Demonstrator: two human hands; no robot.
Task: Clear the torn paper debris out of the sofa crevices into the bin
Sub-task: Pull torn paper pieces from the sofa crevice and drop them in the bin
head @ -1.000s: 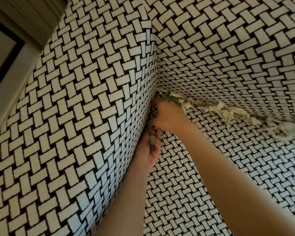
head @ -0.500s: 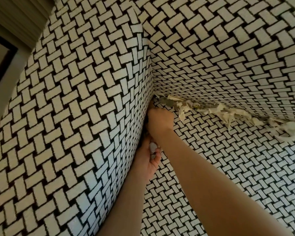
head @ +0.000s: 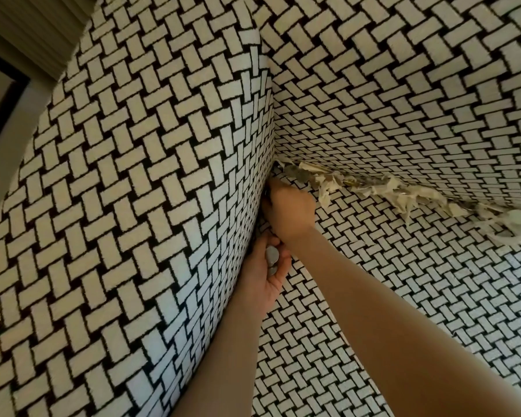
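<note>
- Torn paper (head: 370, 189): pale, crumpled shreds wedged along the crevice where the backrest (head: 403, 94) meets the seat (head: 418, 296). The line runs from the inner corner out toward the right edge of view, with a few grey round bits mixed in.
- Right hand (head: 291, 207): at the corner end of that line, knuckles up, pushed into the gap between seat and armrest (head: 133, 206). Its fingertips are buried in the gap, so I cannot tell whether they pinch anything.
- Left hand (head: 266, 285): just below the right, palm up against the armrest's side. The fingers (head: 280, 279) curl loosely inward, cupping small grey discs (head: 272, 256).
- Both forearms are bare and cross the seat.
- Upholstery: black-and-white basket-weave throughout.
- Upper left: a dark frame (head: 11, 85) beyond the armrest.
</note>
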